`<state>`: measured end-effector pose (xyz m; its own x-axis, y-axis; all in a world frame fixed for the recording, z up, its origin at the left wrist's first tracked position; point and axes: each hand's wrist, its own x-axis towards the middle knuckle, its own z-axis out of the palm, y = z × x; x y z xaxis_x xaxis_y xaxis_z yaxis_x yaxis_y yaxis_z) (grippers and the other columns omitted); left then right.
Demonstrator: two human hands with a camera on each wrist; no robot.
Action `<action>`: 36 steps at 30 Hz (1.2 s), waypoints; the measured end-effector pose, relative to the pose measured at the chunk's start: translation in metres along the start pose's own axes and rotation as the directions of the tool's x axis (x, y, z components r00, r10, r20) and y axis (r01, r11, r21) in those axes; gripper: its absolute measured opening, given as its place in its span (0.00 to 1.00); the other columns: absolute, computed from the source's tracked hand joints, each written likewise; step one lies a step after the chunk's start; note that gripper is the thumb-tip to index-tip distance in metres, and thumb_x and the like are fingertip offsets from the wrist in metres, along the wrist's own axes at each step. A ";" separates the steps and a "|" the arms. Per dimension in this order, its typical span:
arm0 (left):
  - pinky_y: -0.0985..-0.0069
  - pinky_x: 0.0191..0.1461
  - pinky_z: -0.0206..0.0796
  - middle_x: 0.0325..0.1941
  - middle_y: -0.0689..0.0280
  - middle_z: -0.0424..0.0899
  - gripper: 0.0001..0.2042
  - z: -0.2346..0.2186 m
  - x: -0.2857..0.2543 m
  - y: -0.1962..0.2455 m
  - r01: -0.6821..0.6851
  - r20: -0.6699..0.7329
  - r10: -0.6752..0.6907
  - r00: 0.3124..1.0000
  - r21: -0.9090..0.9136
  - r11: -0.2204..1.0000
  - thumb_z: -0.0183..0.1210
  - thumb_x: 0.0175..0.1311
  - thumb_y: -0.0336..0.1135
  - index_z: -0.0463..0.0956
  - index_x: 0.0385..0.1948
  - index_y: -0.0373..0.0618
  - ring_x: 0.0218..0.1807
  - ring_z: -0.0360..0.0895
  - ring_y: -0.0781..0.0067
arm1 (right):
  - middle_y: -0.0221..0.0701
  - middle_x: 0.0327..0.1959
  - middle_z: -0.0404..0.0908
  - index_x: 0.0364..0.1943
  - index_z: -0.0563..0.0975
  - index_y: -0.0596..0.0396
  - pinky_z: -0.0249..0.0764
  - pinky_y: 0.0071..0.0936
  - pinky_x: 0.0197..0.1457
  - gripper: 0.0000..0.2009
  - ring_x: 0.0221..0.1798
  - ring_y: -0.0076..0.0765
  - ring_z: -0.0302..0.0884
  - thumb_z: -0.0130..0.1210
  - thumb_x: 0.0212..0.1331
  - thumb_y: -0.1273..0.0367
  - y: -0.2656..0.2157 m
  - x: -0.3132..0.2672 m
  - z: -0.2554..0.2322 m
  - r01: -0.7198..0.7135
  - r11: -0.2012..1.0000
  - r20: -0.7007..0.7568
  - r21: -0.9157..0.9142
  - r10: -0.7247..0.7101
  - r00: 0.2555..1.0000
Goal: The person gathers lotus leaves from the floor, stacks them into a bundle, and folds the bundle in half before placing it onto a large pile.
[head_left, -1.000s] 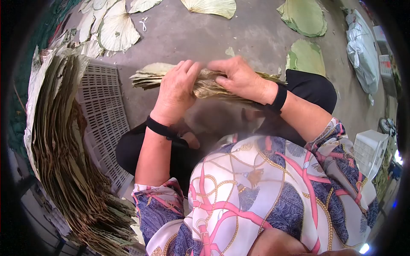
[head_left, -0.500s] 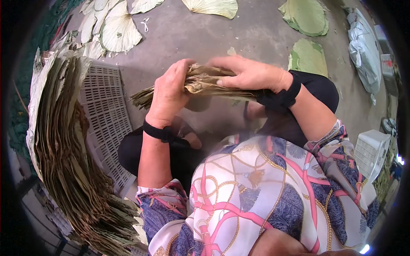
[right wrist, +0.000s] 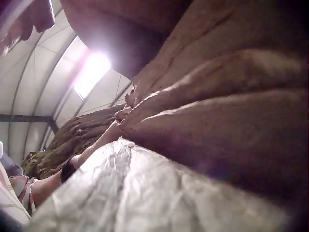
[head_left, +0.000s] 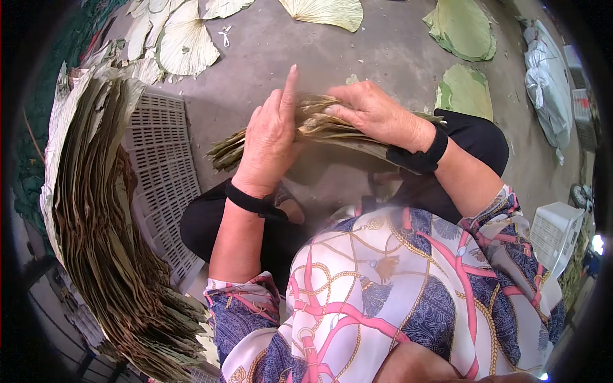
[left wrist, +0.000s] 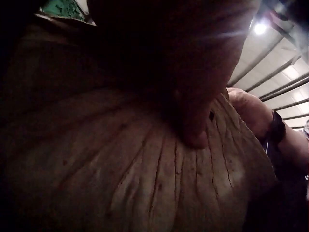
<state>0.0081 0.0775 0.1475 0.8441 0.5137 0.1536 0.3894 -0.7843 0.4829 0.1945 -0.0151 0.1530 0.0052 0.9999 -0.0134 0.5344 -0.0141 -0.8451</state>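
A bundle of dried, fan-shaped leaves (head_left: 313, 129), brown-green and pleated, lies across both hands above the lap in the head view. My left hand (head_left: 268, 142) holds its left half, with the index finger raised straight up. In the left wrist view the thumb (left wrist: 195, 137) presses on the ribbed face of a leaf (left wrist: 145, 174). My right hand (head_left: 383, 115) grips the bundle's upper edge right of the middle, thumb on the near side. The right wrist view shows folded leaf layers (right wrist: 217, 111) close up, with a paler leaf (right wrist: 130, 193) below them.
At the left, a tall stack of dried leaves (head_left: 89, 210) stands by a white slatted crate (head_left: 163, 172). Flat pale leaves (head_left: 185, 41) and greener ones (head_left: 463, 92) lie on the concrete floor (head_left: 383, 57). A white wrapped sack (head_left: 548, 89) and white basket (head_left: 554, 230) are at the right.
My left index finger has lifted from the bundle and now points up. The right hand has shifted along the upper edge, and its fingers have bent over the leaves.
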 end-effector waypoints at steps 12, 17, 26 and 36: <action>0.64 0.45 0.71 0.35 0.57 0.82 0.37 -0.002 0.006 -0.017 0.128 -0.014 -0.129 0.992 -0.053 0.990 0.72 0.34 0.29 0.66 0.55 0.46 0.42 0.79 0.54 | 0.34 0.49 0.77 0.55 0.72 0.60 0.66 0.26 0.58 0.21 0.54 0.30 0.71 0.46 0.67 0.58 0.000 0.013 -0.006 -0.174 0.909 0.160 0.379 0.121 0.980; 0.63 0.42 0.69 0.34 0.57 0.82 0.31 0.001 0.009 -0.009 0.162 0.095 -0.161 0.982 0.001 0.987 0.73 0.35 0.36 0.69 0.46 0.45 0.41 0.79 0.52 | 0.36 0.52 0.76 0.57 0.70 0.56 0.59 0.30 0.65 0.25 0.57 0.31 0.70 0.41 0.68 0.52 0.011 0.038 -0.015 -0.155 0.898 -0.059 0.411 0.196 0.979; 0.57 0.35 0.69 0.29 0.53 0.80 0.24 0.027 0.016 0.016 0.032 0.080 -0.032 0.996 -0.002 0.999 0.68 0.40 0.33 0.64 0.39 0.41 0.34 0.78 0.47 | 0.37 0.46 0.78 0.54 0.70 0.62 0.61 0.30 0.61 0.27 0.55 0.31 0.71 0.37 0.70 0.50 -0.004 0.043 0.053 -0.041 0.769 -0.307 0.638 0.303 0.902; 0.59 0.39 0.70 0.36 0.54 0.79 0.23 0.031 0.013 0.002 0.078 0.065 -0.083 0.994 0.080 0.994 0.65 0.41 0.28 0.63 0.41 0.43 0.40 0.78 0.49 | 0.36 0.55 0.74 0.57 0.69 0.57 0.56 0.35 0.68 0.29 0.63 0.33 0.65 0.33 0.69 0.47 0.019 0.060 -0.001 0.138 0.558 -0.370 0.818 0.328 0.869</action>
<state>0.0312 0.0718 0.1238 0.8309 0.5536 0.0562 0.4825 -0.7670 0.4229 0.2053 0.0442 0.1369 0.4928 0.8654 -0.0912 -0.3924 0.1274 -0.9109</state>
